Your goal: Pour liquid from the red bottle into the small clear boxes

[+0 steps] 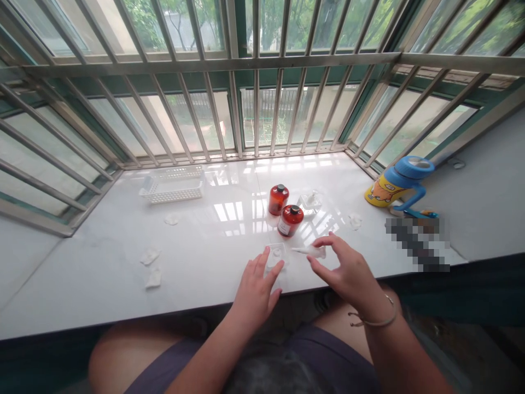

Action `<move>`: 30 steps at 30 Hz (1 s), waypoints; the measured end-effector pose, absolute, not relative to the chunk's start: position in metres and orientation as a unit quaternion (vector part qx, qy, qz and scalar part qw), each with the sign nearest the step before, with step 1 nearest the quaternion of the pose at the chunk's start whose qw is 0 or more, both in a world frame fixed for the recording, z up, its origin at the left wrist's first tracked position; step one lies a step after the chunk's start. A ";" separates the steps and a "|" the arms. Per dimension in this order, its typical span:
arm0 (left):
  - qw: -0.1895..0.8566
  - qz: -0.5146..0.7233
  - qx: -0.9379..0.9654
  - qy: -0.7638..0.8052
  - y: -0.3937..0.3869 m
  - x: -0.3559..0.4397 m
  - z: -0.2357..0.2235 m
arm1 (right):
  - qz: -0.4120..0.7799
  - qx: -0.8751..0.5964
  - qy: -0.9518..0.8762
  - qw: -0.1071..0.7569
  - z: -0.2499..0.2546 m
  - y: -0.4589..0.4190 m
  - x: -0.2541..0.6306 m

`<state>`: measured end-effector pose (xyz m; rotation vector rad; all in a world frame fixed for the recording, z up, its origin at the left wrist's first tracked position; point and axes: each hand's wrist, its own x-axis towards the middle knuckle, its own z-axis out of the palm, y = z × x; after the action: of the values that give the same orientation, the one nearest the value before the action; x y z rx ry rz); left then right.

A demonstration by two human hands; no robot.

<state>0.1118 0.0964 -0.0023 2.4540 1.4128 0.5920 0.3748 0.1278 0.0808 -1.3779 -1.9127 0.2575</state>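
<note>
My left hand (256,287) lies flat on the white sill, fingers stretched out, its fingertips touching a small clear dish (275,253). My right hand (346,268) hovers beside it, fingers curled and apart, fingertips at a clear pipette (309,251) that lies on the sill pointing left toward the dish. Just beyond the dish stand two amber bottles with black caps, the nearer bottle (290,220) and the farther bottle (278,200). A small clear container (310,202) sits right of them.
A white plastic basket (174,185) stands at the back left. Crumpled white bits (150,256) lie on the left; another bit (355,221) lies on the right. A blue and yellow cup (396,185) stands at the right edge. Metal window bars (229,109) close the back and sides.
</note>
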 end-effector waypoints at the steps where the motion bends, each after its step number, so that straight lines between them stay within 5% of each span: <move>1: 0.125 0.199 0.842 0.485 0.096 0.112 -0.002 | 0.101 -0.519 -0.765 0.368 0.081 0.128 0.368; 14: 0.126 0.210 0.843 0.479 0.098 0.112 -0.003 | 0.121 -0.450 -0.840 0.278 0.082 0.154 0.314; 30: 0.136 0.216 0.841 0.478 0.098 0.111 -0.001 | 0.381 -0.526 -0.586 0.484 0.010 0.129 0.303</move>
<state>0.1113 0.0975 -0.0014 2.4348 1.3836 0.6263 0.3033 0.1291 0.0103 -1.2819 -1.4267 0.9285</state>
